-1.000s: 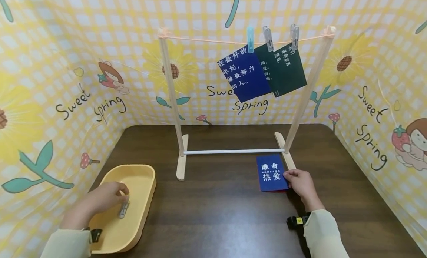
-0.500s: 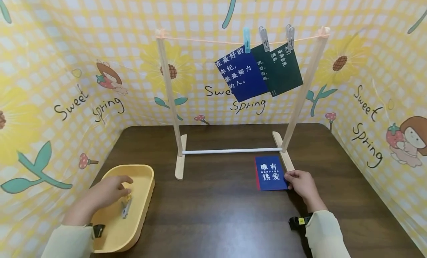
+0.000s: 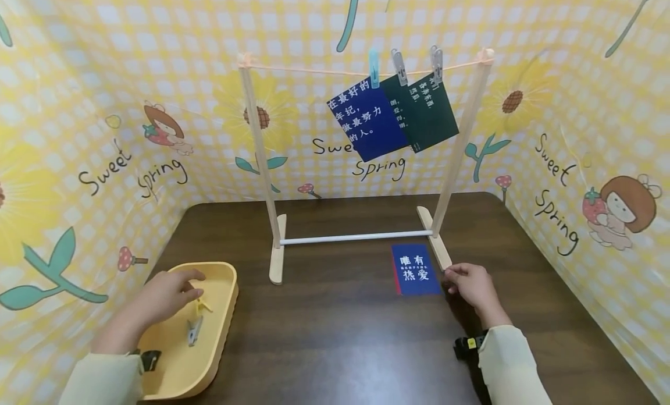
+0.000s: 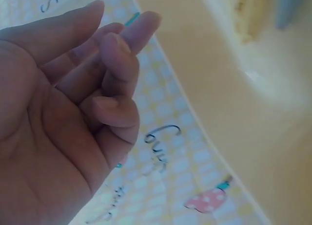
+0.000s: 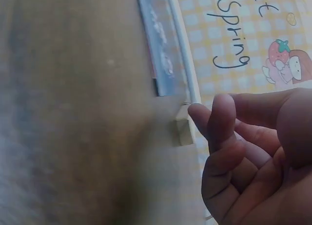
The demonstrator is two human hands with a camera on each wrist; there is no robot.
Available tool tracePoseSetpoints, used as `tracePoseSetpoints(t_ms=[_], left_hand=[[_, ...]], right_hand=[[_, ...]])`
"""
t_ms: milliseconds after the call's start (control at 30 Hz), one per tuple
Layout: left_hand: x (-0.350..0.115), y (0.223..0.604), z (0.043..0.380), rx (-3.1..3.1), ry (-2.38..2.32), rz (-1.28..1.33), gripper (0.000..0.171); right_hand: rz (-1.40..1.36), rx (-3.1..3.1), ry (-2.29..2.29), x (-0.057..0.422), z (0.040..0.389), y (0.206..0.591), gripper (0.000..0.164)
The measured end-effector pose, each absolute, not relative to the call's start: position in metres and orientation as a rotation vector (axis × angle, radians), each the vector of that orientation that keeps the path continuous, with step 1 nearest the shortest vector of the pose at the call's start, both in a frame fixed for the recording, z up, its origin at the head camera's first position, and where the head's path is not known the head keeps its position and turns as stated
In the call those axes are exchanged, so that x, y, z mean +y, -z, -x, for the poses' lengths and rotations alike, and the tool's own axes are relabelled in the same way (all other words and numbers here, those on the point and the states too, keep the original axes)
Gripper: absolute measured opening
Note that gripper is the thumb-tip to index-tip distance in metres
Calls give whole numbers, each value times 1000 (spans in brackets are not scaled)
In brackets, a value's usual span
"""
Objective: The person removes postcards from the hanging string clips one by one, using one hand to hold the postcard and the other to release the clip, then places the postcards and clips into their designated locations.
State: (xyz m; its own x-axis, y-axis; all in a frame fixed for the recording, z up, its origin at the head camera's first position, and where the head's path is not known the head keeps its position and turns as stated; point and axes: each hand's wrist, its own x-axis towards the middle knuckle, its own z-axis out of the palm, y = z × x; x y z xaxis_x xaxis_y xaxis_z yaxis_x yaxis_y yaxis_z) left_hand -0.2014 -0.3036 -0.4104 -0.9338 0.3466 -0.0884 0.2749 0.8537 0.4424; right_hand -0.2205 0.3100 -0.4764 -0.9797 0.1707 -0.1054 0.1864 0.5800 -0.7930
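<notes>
Left hand empty, fingers loose over tray at 8 o'clock, yellow clip below. Right hand loosely curled, empty, beside blue card at 4 o'clock — rack foot contact unclear. Risks: nudging that foot shakes hanging cards; red sheet underneath — a deep pinch takes both.

The left hand is turned palm to the camera, its fingers loosely bent. To the right is the pale yellow tray, with a blurred yellow object and a blue-grey one in it. Checked, lettered cloth shows between hand and tray.
</notes>
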Motion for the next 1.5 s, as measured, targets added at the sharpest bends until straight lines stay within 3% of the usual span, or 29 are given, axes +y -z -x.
tracePoseSetpoints(t_ms=[367,600,700,867,1000,1500], left_hand=[[-275,372,221,3037,-609,-581,43],[-255,328,235,3190,-644,-716,40],[-243,305,241,3357,-654,-957,33],[-209,261,248,3517,-644,-1572,25],[-175,227,255,3479,-623,-1813,22],[-113,185,298,3353,-795,-1877,21]], right_hand=[[-242,2807,1412,311,228,457,31],[-148,2903,1347,319,242,422,29],[-109,2936,1361,316,252,404,28],[-37,2993,1386,300,269,373,29],[40,3009,1455,285,283,348,30],[205,3091,1445,268,304,293,31]])
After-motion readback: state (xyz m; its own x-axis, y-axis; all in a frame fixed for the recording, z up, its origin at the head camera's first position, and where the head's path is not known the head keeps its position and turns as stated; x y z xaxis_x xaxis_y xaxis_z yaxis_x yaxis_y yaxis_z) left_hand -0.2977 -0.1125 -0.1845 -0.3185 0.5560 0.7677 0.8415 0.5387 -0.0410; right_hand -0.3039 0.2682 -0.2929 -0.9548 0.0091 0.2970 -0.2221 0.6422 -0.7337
